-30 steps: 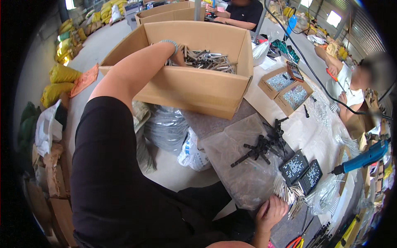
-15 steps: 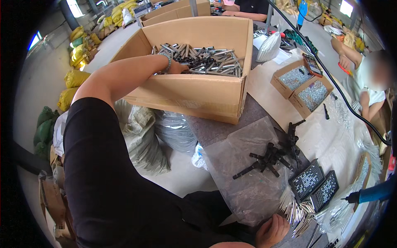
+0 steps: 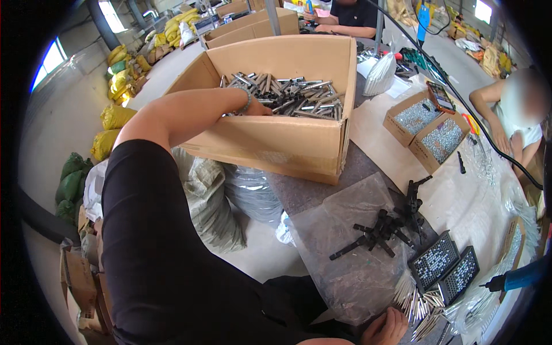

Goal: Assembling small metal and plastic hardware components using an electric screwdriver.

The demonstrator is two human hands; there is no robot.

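Note:
My left hand, with a beaded bracelet at the wrist, reaches over the near wall of a large cardboard box. It is among short metal tubes, some silvery, some dark-ended; its fingertips are hidden there. At the lower edge my right hand rests on the table by a clear plastic sheet, fingers loosely bent and no object visible in them. Beside it lies a bundle of thin metal rods. Black jointed parts lie in a heap on the sheet.
Two black trays hold small pale pieces. Small cardboard boxes of shiny metal bits stand farther back, a phone on them. A blue power driver juts in at right. Black cable crosses above. Co-workers sit right and behind.
The view has shifted slightly, so the scene sits lower and farther right. My left hand stays in the box among the tubes. The co-worker at right has lowered a raised arm.

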